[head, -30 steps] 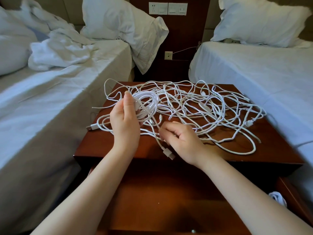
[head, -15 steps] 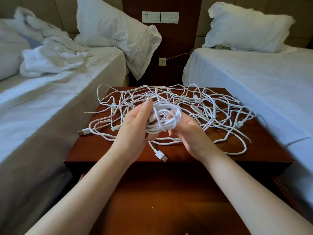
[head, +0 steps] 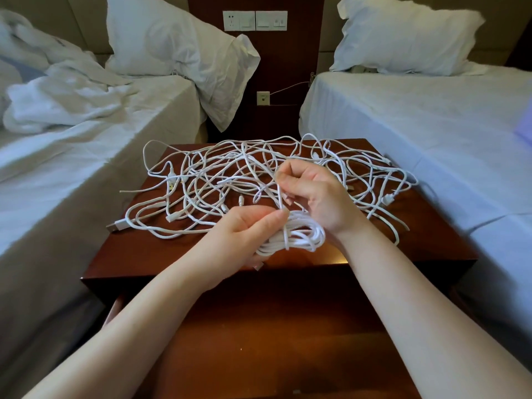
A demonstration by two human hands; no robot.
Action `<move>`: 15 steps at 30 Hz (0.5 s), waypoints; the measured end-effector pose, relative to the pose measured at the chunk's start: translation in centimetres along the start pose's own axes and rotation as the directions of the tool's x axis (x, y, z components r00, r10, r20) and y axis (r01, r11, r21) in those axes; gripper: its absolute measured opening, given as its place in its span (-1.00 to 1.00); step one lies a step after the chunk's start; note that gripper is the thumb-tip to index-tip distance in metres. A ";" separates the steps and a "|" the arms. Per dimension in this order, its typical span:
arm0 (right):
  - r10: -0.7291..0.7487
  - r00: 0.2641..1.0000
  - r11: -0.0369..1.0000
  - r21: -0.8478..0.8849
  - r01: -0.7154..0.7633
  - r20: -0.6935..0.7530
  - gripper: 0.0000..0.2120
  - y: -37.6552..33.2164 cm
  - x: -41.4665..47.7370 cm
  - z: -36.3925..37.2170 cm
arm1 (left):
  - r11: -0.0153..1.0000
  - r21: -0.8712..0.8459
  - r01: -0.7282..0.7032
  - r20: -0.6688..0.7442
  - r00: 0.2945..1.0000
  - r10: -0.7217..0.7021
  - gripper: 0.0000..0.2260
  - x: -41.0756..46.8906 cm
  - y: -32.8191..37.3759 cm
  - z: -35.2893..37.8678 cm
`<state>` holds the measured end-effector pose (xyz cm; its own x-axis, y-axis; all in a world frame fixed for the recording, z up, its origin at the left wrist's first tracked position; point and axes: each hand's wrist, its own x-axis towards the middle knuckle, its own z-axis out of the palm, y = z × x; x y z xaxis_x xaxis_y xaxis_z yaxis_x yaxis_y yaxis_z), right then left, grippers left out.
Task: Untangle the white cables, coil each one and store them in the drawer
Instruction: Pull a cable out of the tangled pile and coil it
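A tangle of white cables [head: 218,180] spreads over the top of the dark wooden nightstand [head: 138,249]. My left hand [head: 244,234] grips a coiled white cable [head: 299,237] above the nightstand's front edge. My right hand [head: 313,191], just above the coil, pinches that cable's loose end, which runs down across the loops. A USB plug [head: 116,226] of another cable lies at the tangle's left. The open drawer [head: 259,326] lies below my forearms; its inside is mostly hidden.
White beds flank the nightstand, the left bed [head: 72,156] with a crumpled towel and pillow, the right bed [head: 417,125] with a pillow. Wall sockets [head: 254,21] and a wooden panel stand behind. A low socket [head: 263,98] has a thin wire running right.
The coil has come toward me and lower, from above the tangle to the nightstand's front edge. My right hand has risen above it and now pinches the loose end.
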<state>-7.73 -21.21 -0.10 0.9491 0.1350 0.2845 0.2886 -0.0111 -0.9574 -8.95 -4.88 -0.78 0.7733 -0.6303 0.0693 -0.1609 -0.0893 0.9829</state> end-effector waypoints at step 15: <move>-0.252 0.964 0.872 -0.452 0.190 -0.081 -0.78 -0.5 -2.5 1.3 | 0.998 -0.013 -0.057 -0.432 0.901 0.046 -0.69 1.2 -2.4 1.1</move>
<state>-10.40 -20.27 -0.38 0.8528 0.0528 0.5196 0.4887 -0.4316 -0.7582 -8.29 -6.26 -3.28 0.9540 -0.2387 0.1812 -0.1968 -0.0427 0.9795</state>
